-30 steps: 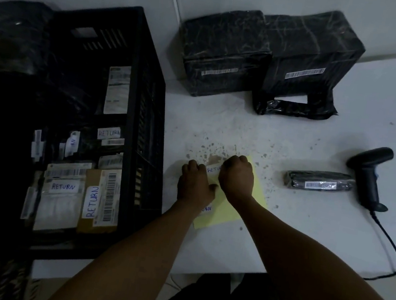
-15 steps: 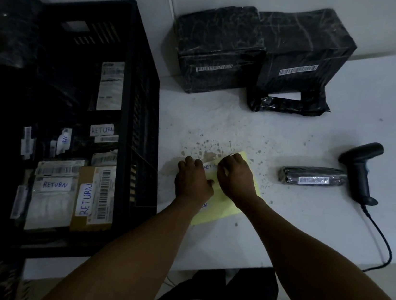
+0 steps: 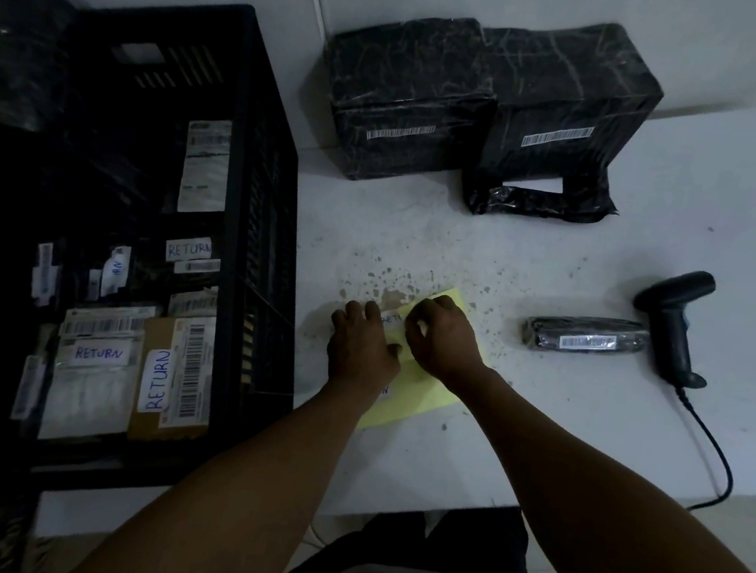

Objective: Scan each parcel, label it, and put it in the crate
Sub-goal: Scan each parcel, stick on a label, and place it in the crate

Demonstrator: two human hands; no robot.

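A yellow label sheet (image 3: 430,389) lies on the white table (image 3: 540,428) in front of me. My left hand (image 3: 360,349) presses flat on its left part. My right hand (image 3: 443,338) pinches the edge of a white RETURN label (image 3: 392,319) at the sheet's top. A small black wrapped parcel (image 3: 585,340) with a barcode lies to the right, beside a black handheld scanner (image 3: 674,320). Two large black wrapped parcels (image 3: 410,98) (image 3: 562,113) stand at the back. The black crate (image 3: 259,222) on the left holds several parcels marked RETURN.
The scanner's cable (image 3: 714,455) runs off the table's front edge at the right. The crate's tall right wall stands against the table's left side. A black bag (image 3: 7,55) sits behind the crate. The wall rises just behind the large parcels.
Both hands stay on the yellow sheet; the right fingers have shifted slightly on the RETURN label. The view has shifted a little.
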